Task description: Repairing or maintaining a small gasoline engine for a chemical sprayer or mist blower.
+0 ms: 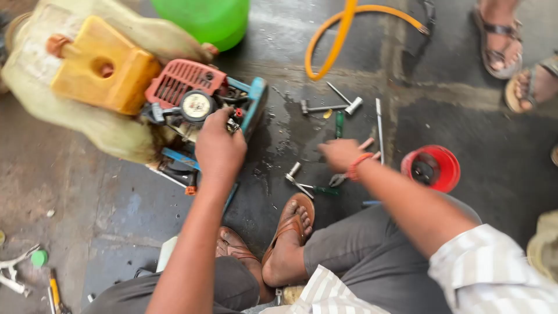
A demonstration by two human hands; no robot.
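My left hand (219,146) rests on the small engine (192,99) of a sprayer, fingers gripping parts beside its round black-and-white cap and red grille. The engine sits on a blue frame (254,102) under a yellow tank (102,64). My right hand (340,154), with an orange band at the wrist, reaches down over tools on the dark floor; its fingers curl near a pair of pliers (337,179) and a thin metal rod (379,129). The frame is blurred, so I cannot tell if it grips anything.
A socket wrench (331,107), green-handled screwdriver (339,123) and T-wrench (296,179) lie on the floor. A red cup (433,167) stands right. An orange hose (343,32) and green bucket (203,17) lie beyond. Another person's sandalled feet (500,40) are top right.
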